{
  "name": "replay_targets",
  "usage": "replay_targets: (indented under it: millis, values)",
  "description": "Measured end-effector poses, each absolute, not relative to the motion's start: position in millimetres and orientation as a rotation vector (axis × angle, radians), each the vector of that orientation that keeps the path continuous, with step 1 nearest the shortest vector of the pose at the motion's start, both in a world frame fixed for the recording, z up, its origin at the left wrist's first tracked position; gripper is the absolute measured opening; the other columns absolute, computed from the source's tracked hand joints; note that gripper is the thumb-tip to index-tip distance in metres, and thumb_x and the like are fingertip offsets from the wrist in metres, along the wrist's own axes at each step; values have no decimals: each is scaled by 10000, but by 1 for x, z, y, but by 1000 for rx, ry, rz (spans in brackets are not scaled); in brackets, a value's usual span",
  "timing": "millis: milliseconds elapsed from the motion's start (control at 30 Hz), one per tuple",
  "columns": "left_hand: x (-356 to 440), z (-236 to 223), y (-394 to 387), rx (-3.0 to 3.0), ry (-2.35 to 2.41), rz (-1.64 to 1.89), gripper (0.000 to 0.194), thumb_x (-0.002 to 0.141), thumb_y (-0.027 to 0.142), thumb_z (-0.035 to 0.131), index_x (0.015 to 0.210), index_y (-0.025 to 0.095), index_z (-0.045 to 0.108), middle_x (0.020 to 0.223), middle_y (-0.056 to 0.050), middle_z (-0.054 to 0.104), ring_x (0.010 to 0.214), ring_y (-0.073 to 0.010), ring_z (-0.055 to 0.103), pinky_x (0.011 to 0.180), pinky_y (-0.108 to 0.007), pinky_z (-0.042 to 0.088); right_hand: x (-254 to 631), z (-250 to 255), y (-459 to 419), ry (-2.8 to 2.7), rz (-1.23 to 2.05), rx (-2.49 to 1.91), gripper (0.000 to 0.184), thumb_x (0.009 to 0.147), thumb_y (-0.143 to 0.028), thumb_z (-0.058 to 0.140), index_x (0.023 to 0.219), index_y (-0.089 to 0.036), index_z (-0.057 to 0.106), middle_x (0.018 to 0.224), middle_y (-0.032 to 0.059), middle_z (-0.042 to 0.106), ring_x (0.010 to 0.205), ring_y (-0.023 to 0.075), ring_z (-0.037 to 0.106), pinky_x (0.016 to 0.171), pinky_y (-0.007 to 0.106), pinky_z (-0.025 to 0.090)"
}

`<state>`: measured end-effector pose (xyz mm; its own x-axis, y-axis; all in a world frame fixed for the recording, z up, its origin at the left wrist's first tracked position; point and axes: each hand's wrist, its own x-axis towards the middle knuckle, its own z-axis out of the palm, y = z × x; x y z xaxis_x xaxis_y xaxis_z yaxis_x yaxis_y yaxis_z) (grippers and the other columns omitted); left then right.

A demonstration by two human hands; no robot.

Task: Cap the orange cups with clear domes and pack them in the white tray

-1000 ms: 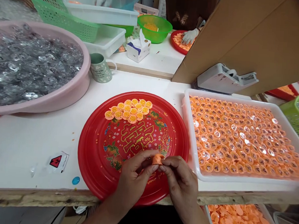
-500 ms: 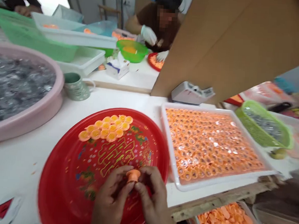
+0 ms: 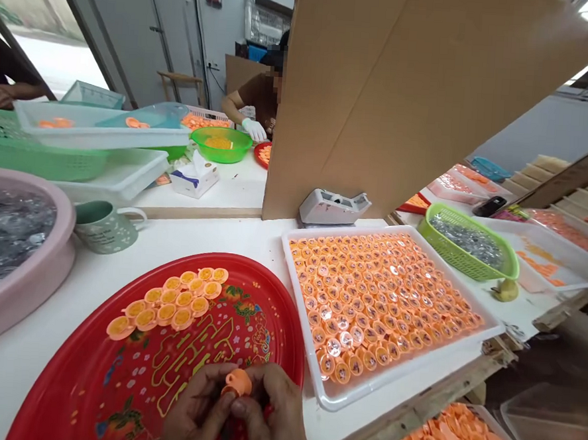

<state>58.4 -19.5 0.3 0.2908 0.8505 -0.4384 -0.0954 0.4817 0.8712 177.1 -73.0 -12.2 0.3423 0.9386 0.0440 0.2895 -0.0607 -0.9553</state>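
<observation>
The left hand (image 3: 190, 406) and the right hand (image 3: 280, 405) are drawn together, both clamped on one small orange piece (image 3: 238, 381). Thumbs bear on its near side, with bent fingers behind and at the flanks. The piece is over the near part of the red tray (image 3: 65, 382), and its rounded top faces up between the fingertips.

For a part this small, light and even pressure from both sides seems best: a hard squeeze on one flank could tip it or make it spring out. One hand might well act as the steady holder while the other does the fine pressing or turning. Working low over the tray looks wise, since a slipped piece would land there and not on the surface (image 3: 238, 235).

The fingers hide much of the piece, so whether it sits square cannot be told; easing a fingertip aside would give a clearer look. The group of orange cups (image 3: 183, 299) lies toward the tray's far side, apart from the hands, and wrists and knuckles should stay off it.
</observation>
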Motion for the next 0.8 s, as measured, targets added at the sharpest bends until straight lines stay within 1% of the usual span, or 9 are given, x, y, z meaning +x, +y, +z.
replay_targets:
  millis: [100,167,233,267,400,500,567,667,800]
  values:
    - [79,15,-10,864,1112,834,395,657,416,810,971,213,682,1006,-58,742,968,-259,686,781,-269,581,201,5,-52,-1084,919,-1526,133,778,-254,649,893,-191,673,774,25,665,690,169,605,611,254,459]
    - [88,25,0,900,1111,830,477,697,446,769,1104,224,660,1079,-69,727,1014,-257,671,821,-290,573,232,20,-25,-1031,997,-1515,191,778,-338,660,873,-174,686,739,30,679,676,173,625,607,260,484]
    - [91,32,10,961,1101,785,532,736,458,722,1210,241,616,1127,-73,712,1052,-252,657,845,-308,565,271,33,13,-1007,848,-1637,241,784,-402,658,807,-164,685,714,30,683,673,172,637,626,269,507]
    - [90,34,14,1005,1100,747,509,748,451,702,1205,242,622,1122,-73,714,1056,-252,654,854,-316,560,291,38,33,-968,772,-1694,265,796,-423,652,791,-159,671,693,27,673,640,163,625,602,266,505]
    - [75,23,18,1230,1172,588,261,743,374,641,922,206,731,966,-77,748,965,-264,677,847,-343,540,348,36,102,-936,659,-1862,293,881,-417,622,816,-131,633,672,-6,632,563,112,588,559,247,497]
    - [56,7,15,1416,1274,589,186,748,289,592,845,210,730,891,-57,749,885,-244,684,799,-333,531,360,23,125,-988,629,-1958,292,929,-392,583,808,-128,616,676,-30,615,547,91,573,568,244,495]
    - [41,0,18,1536,1348,606,176,763,258,563,820,213,723,854,-47,742,842,-230,680,759,-323,521,364,17,131,-1042,591,-2004,271,887,-359,624,736,-134,614,595,-34,589,525,113,558,563,259,470]
    - [18,-4,31,1604,1466,646,185,791,257,531,797,210,710,844,-51,732,825,-231,667,739,-331,499,364,15,135,-1133,479,-2048,175,763,-268,670,646,-154,607,510,-6,555,547,180,553,580,307,428]
    - [-1,-1,54,1646,1538,702,196,812,256,508,741,208,685,790,-47,716,780,-231,650,730,-342,482,324,18,129,-1398,429,-1945,101,763,-236,577,714,-173,640,674,52,639,719,227,598,690,337,450]
